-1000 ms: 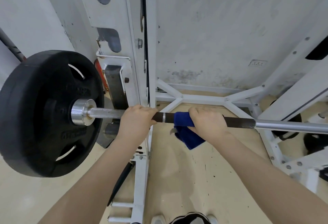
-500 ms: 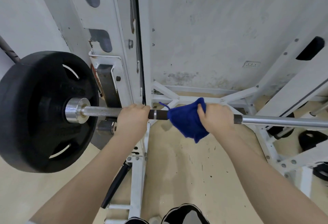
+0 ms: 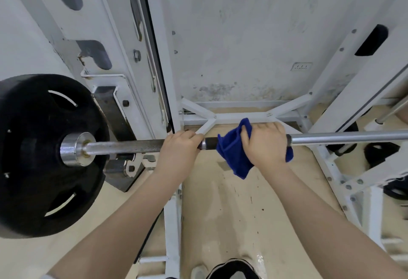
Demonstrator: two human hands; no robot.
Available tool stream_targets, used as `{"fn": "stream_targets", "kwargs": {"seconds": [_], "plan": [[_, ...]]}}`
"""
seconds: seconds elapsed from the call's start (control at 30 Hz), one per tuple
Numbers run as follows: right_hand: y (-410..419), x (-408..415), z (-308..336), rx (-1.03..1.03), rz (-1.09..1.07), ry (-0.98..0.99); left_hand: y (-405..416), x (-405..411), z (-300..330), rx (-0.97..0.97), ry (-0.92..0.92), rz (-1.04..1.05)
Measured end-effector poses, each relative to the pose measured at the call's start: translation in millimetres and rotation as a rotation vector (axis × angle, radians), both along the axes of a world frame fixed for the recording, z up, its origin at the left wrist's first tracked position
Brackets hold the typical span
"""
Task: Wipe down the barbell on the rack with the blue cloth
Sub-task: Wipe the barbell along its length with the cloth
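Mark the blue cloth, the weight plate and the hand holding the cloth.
blue cloth (image 3: 231, 157): head view, hanging folds.
weight plate (image 3: 28, 146): head view, black face.
right hand (image 3: 265, 144): head view, back of hand.

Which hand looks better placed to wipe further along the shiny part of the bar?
The right hand, probably. It already grips the blue cloth wrapped round the barbell, next to the bare stretch on that side. The left hand grips the bar bare, without any cloth.
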State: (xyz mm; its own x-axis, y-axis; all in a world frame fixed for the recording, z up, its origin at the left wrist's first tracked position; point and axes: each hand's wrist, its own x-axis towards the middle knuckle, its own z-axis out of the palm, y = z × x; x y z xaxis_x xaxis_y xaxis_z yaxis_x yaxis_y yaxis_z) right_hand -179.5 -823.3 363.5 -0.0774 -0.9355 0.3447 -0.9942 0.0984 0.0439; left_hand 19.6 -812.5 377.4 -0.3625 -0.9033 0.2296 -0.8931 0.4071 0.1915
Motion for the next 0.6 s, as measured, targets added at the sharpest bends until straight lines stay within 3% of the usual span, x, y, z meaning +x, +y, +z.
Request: {"fn": "stream_targets", "kwargs": {"seconds": [0.1,0.2,0.27,0.4,0.6], "plan": [[3.5,35.8,-9.2,-0.057,0.132,0.054,-0.6,-0.9,3.3,0.002,0.001,0.005],[2.4,8.2,-12.5,-0.1,0.185,0.091,-1.6,-2.0,6.0,0.003,-0.015,0.018],[4.3,-23.1,-7.7,-0.119,0.038,0.071,-1.0,-2.4,6.1,-0.004,-0.009,0.024],[5.2,-56.2,3.2,0.042,-0.237,0.01,-0.6,-6.3,3.7,-0.037,-0.013,0.005],[9.6,-16.7,-11.0,-0.009,0.117,-0.068,0.2,-23.3,4.3,-0.086,-0.012,-0.093]]}}
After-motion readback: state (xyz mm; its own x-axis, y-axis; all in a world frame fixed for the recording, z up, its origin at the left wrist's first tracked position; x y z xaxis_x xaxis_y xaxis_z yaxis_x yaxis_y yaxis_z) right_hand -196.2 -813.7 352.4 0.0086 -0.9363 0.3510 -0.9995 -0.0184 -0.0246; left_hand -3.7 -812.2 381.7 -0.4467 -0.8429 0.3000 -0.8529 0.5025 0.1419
